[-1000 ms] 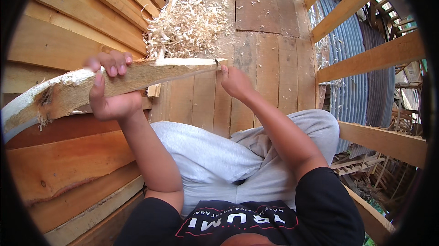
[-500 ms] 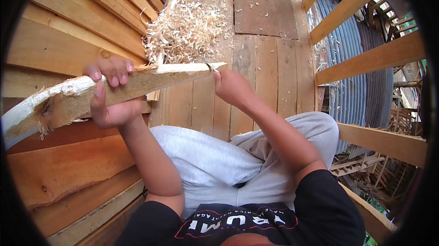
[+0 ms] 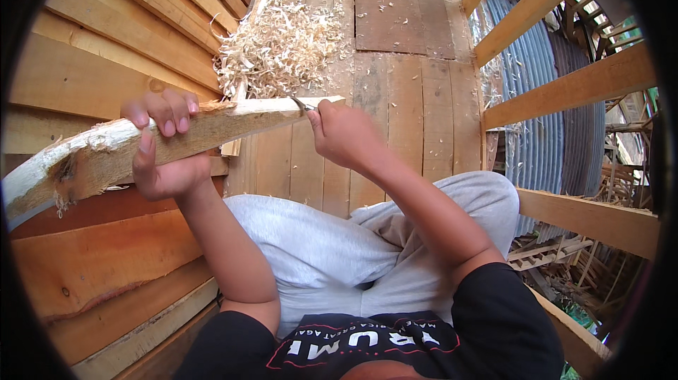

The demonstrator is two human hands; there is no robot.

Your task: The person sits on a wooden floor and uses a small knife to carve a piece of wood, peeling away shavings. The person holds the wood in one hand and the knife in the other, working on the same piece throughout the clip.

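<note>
A long rough piece of wood (image 3: 233, 126) lies across in front of me, thick and bark-scarred at the left and tapering to a pale, narrow tip at the right. My left hand (image 3: 173, 176) is closed round its thicker part, fingers over the top edge and thumb on the near side. By the tapered tip, my right hand (image 3: 346, 134) grips a small curved-blade knife (image 3: 301, 104). The dark blade touches the pale upper edge of the wood; its handle is mostly hidden in my fist. My grey-trousered legs (image 3: 311, 239) are folded below.
A heap of curly wood shavings (image 3: 275, 48) lies on the plank floor (image 3: 406, 111) just beyond the wood. Stacked boards (image 3: 85, 73) line the left side. On the right stand wooden rails (image 3: 565, 90), with corrugated metal sheets (image 3: 544, 126) beyond them.
My right hand and the knife have moved left along the wood, away from its tip. The left hand keeps its hold, and the whole view has shifted slightly.
</note>
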